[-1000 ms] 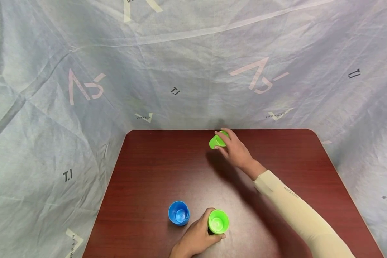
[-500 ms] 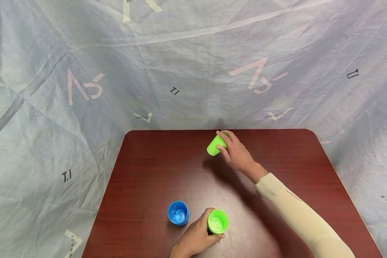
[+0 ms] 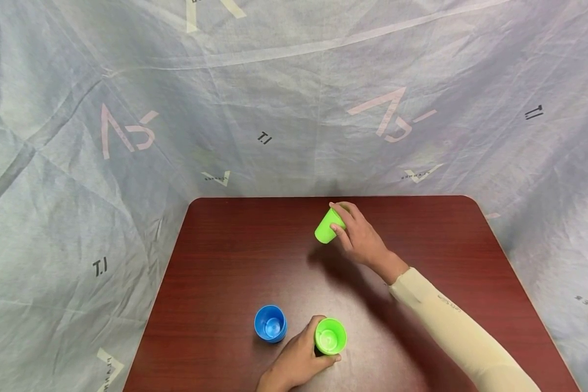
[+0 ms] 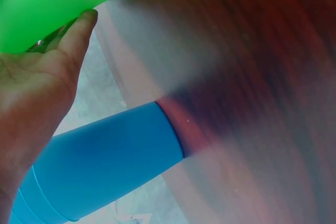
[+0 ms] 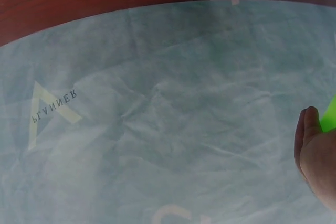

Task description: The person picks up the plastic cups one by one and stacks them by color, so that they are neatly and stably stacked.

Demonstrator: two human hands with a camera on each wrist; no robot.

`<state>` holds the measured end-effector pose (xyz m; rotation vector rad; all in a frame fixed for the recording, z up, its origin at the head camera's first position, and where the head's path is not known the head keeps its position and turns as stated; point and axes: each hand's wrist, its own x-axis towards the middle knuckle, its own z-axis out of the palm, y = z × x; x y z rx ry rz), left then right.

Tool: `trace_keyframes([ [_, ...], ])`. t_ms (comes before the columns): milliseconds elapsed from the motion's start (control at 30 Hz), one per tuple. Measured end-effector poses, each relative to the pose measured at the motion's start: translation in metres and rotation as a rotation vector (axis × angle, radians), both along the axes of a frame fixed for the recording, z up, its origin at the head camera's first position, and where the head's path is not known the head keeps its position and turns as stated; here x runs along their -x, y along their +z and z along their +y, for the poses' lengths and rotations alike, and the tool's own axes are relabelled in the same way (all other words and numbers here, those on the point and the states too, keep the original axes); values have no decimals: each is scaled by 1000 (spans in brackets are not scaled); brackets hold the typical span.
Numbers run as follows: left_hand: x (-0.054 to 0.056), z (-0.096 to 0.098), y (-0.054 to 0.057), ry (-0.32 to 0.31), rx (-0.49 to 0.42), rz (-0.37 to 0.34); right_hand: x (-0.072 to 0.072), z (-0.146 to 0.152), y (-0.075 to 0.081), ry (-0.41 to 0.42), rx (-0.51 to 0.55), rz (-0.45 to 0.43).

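Near the table's front, my left hand [image 3: 296, 356] grips a green cup [image 3: 330, 337], its mouth facing up. Thumb and fingers curl round its sides; the left wrist view shows that same green cup [image 4: 58, 9] with a fingertip against its wall. Left of this hand stands a blue cup stack [image 3: 270, 325], upright, with several rims showing in the left wrist view. Toward the far edge, my right hand [image 3: 365, 239] holds a second green cup [image 3: 326, 227] above the table, tilted with its base down and leftward. Only a sliver of that green cup [image 5: 329, 116] shows in the right wrist view.
A dark red wooden table [image 3: 235, 245] with rounded far corners lies under the hands. Grey printed cloth [image 3: 294, 109] hangs behind it and along both sides. The right forearm, in a cream sleeve [image 3: 455, 321], crosses over the table's right half.
My right hand has come slightly nearer, and its green cup has turned so the base points further down. My left hand, its green cup and the blue stack stay in place.
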<state>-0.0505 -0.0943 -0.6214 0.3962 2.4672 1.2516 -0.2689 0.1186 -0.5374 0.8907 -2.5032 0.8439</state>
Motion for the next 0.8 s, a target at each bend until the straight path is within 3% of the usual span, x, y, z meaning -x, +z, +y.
trace_keyframes([
  [567,-1,0,-1,1,-16,0,-25,-1,10,76,32,89],
  [800,0,0,-3,1,-25,-1,-28,3,9,116,46,111],
])
